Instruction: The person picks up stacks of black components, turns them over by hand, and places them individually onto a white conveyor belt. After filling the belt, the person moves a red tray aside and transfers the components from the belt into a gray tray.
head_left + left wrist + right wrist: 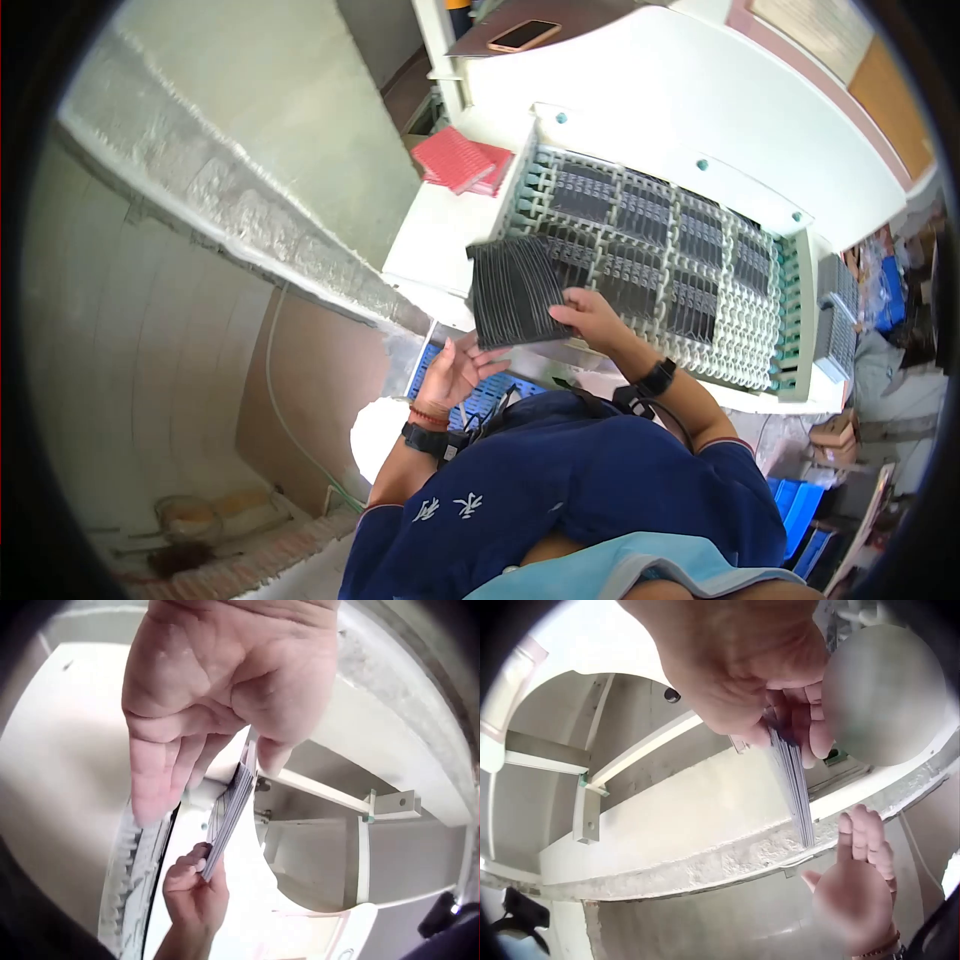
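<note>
My right hand [598, 322] pinches a black, ribbed, roughly square stack of thin sheets [515, 293] by one edge, the thumb on its upper face. In the right wrist view the sheets [793, 787] appear edge-on, hanging from my curled fingers. My left hand [455, 372] is just below the stack's near left corner, palm up with the fingers extended. The left wrist view shows that palm [225, 682] bare, with the stack [231, 814] beyond it. Behind the stack, a white machine bed [745, 345] carries several black ribbed pieces [640, 215] in rows.
Red ribbed sheets [455, 160] lie on the white ledge left of the bed. A phone [524, 36] rests on the surface at the back. Grey ribbed blocks [835, 335] stand at the bed's right end. Blue slatted plastic [485, 395] is below my left hand.
</note>
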Motion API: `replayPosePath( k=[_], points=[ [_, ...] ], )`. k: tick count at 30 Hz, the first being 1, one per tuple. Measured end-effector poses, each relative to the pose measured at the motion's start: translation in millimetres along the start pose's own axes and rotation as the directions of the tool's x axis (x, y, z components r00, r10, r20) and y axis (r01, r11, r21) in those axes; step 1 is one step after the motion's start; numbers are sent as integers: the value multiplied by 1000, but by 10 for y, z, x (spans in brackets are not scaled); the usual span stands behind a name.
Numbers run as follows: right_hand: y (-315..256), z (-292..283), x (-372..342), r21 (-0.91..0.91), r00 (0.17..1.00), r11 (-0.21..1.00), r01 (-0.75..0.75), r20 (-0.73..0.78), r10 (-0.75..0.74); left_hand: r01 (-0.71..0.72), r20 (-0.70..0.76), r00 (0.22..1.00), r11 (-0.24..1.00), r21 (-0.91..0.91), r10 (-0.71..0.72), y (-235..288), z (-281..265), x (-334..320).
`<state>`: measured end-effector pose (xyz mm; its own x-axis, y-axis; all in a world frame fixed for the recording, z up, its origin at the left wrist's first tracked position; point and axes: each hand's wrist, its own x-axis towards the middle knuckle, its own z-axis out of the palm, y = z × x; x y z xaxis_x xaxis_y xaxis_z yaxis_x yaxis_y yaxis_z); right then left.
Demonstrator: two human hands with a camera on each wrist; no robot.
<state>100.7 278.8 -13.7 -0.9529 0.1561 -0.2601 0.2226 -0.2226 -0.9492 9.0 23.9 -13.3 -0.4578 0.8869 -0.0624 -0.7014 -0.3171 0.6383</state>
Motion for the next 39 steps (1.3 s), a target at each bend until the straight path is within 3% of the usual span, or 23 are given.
replayPosePath(
  k=[1, 4, 5, 6, 7, 8, 9, 10, 12, 13, 16, 17, 20, 21, 24, 26, 28, 30, 32, 34, 35, 38, 39],
  points=[
    [66, -57, -129, 79, 1000, 997, 8, -5, -7, 43, 101, 994, 999, -28, -40, -9, 62, 111],
    [132, -160, -535, 168, 998, 986, 21, -56, -12, 146, 48, 989, 987, -61, -143, -188, 214, 456],
    [240, -222, -601, 102, 995, 993, 59, -90, -50, 126, 34, 992, 990, -67, -124, -241, 333, 566],
    [162, -280, -731, -143, 986, 988, 54, -147, -75, 169, -49, 983, 980, -109, -175, -360, 316, 677],
    [188, -363, -822, -269, 981, 963, 23, -177, -73, 192, -16, 981, 979, -63, -194, -419, 438, 766],
    [-5, -284, -983, -97, 968, 995, 4, -250, -28, 211, 21, 977, 977, -16, -211, -444, 594, 854],
    [162, -343, -1023, 2, 954, 1000, -9, -298, 9, 231, 31, 973, 970, -76, -229, -499, 734, 923],
    [165, -358, -1136, -162, 920, 987, -12, -388, -53, 263, 65, 963, 964, -31, -260, -584, 726, 991],
    [39, -391, -1335, -473, 857, 877, -90, -486, -174, 282, 104, 953, 958, 54, -286, -700, 676, 1114],
    [-92, -381, -1453, -496, 849, 855, -153, -508, -143, 299, 98, 948, 953, 47, -303, -744, 736, 1161],
    [19, -363, -1599, -821, 684, 523, -230, -519, -513, 316, 47, 946, 943, 101, -322, -920, 792, 1282],
    [15, -364, -1624, -869, 578, 437, -233, -485, -656, 318, 62, 944, 943, 103, -325, -955, 814, 1315],
    [-157, -433, -1704, -697, 647, 660, -280, -645, -407, 309, 94, 943, 946, 102, -318, -1048, 850, 1379],
    [-136, -497, -1711, -536, 645, 821, -198, -702, -302, 303, 96, 945, 948, 98, -312, -1063, 851, 1382],
    [136, -895, -1737, -397, 621, 917, 36, -710, -332, 292, 104, 950, 955, 45, -295, -1055, 745, 1366],
    [-26, -1117, -1911, -132, 503, 990, 57, -853, -142, 275, 87, 958, 961, -2, -274, -969, 677, 1316],
    [167, -1694, -2137, -292, 406, 956, 2, -874, -268, 249, 56, 968, 967, -47, -247, -855, 664, 1250],
    [235, -2179, -2324, -272, 296, 962, -38, -922, -249, 232, 58, 972, 971, -48, -230, -781, 558, 1199],
    [396, -2638, -2428, -287, 276, 949, -131, -930, -243, 205, 48, 978, 978, -46, -203, -740, 513, 1149],
    [556, -2908, -2400, -604, 258, 651, -460, -792, -553, 166, 18, 986, 985, -44, -165, -714, 503, 1102],
    [602, -2964, -2378, -542, 276, 651, -531, -837, -473, 144, -8, 990, 989, -22, -144, -709, 497, 1086],
    [526, -2783, -2229, -646, 186, 400, -650, -646, -740, 102, -83, 992, 994, 40, -98, -695, 462, 1002],
    [499, -2709, -2155, -701, 215, 363, -613, -590, -778, 101, -99, 991, 993, 59, -95, -683, 458, 978]
  ],
)
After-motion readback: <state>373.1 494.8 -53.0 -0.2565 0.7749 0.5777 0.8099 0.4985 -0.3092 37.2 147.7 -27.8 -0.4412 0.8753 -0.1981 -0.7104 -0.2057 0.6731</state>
